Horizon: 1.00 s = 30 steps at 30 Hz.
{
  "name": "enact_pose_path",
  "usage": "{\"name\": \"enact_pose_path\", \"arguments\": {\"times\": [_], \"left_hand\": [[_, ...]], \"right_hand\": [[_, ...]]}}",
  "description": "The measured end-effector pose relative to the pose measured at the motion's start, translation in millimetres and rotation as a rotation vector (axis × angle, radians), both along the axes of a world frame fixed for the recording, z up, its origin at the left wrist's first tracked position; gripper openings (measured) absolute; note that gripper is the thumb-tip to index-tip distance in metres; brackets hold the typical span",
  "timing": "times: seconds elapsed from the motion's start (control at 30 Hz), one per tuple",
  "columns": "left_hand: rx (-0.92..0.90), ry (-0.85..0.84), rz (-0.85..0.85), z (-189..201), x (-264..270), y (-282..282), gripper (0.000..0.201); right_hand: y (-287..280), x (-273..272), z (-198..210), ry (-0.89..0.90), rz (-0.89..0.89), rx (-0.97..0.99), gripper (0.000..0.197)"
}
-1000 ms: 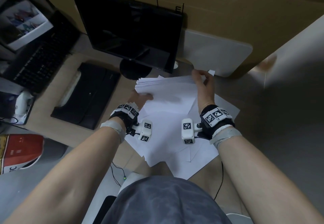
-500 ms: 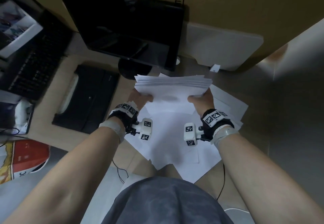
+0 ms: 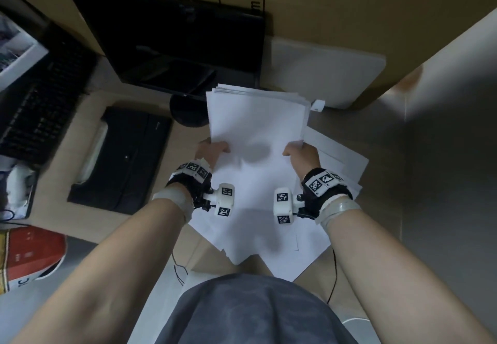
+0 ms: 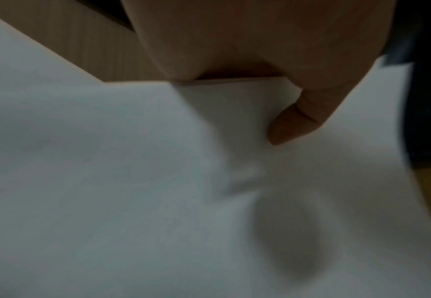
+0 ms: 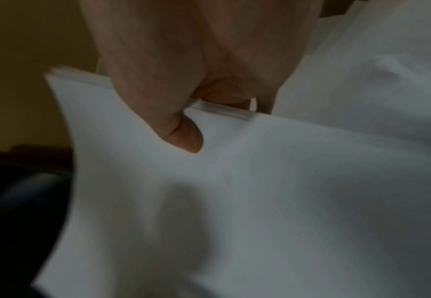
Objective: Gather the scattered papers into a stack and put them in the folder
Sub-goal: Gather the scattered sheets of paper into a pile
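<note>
I hold a stack of white papers [image 3: 258, 120] above the desk, its far edge raised toward the monitor. My left hand [image 3: 212, 150] pinches the stack's near left corner, thumb on top [image 4: 293, 123]. My right hand [image 3: 301, 152] pinches the near right corner, thumb on top [image 5: 183, 135]. The stack [image 5: 234, 201] sags between the hands. More loose white sheets [image 3: 258, 225] lie spread on the desk under my wrists. A black folder [image 3: 121, 158] lies closed on the desk to the left.
A dark monitor [image 3: 174, 42] stands just behind the stack, its round base [image 3: 188, 112] close to the paper's left edge. A black keyboard [image 3: 40, 106] lies far left. A white board [image 3: 325, 74] leans at the back right. A small white tag [image 3: 318, 105] sits beside it.
My right hand came down from the stack's far right corner to its near right corner. The stack tipped from lying flat to raised, its far edge lifted toward the monitor.
</note>
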<state>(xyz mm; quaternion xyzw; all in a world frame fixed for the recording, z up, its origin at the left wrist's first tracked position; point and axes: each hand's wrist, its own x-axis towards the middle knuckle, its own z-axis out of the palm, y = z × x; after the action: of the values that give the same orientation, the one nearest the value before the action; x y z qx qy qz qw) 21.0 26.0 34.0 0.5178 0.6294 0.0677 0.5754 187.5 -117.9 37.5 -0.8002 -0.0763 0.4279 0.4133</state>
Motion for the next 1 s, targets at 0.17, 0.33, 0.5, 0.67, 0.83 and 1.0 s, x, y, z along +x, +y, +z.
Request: {"name": "enact_pose_path", "arguments": {"times": [0.17, 0.33, 0.5, 0.67, 0.83, 1.0], "left_hand": [[-0.074, 0.138, -0.08, -17.2, -8.0, -52.0, 0.043], [-0.205, 0.188, -0.129, -48.9, -26.8, -92.9, 0.047], [-0.235, 0.202, -0.258, -56.9, -19.1, -89.2, 0.038], [-0.174, 0.413, -0.57, -74.1, -14.3, -75.1, 0.043], [0.084, 0.47, -0.883, -83.6, -1.3, -53.5, 0.044], [0.246, 0.534, -1.209, -98.0, 15.5, -44.1, 0.045]], "right_hand": [[-39.5, -13.3, -25.6, 0.191, -0.084, -0.113, 0.011], [-88.9, -40.2, -60.0, 0.302, -0.123, -0.228, 0.046], [-103.6, -57.2, -82.4, 0.373, -0.2, -0.231, 0.058], [-98.6, -78.6, -68.6, 0.151, 0.069, -0.474, 0.067], [-100.5, -96.2, -96.4, 0.233, -0.313, -0.44, 0.08], [-103.2, -102.4, -118.5, 0.336, -0.58, -0.537, 0.104]]}}
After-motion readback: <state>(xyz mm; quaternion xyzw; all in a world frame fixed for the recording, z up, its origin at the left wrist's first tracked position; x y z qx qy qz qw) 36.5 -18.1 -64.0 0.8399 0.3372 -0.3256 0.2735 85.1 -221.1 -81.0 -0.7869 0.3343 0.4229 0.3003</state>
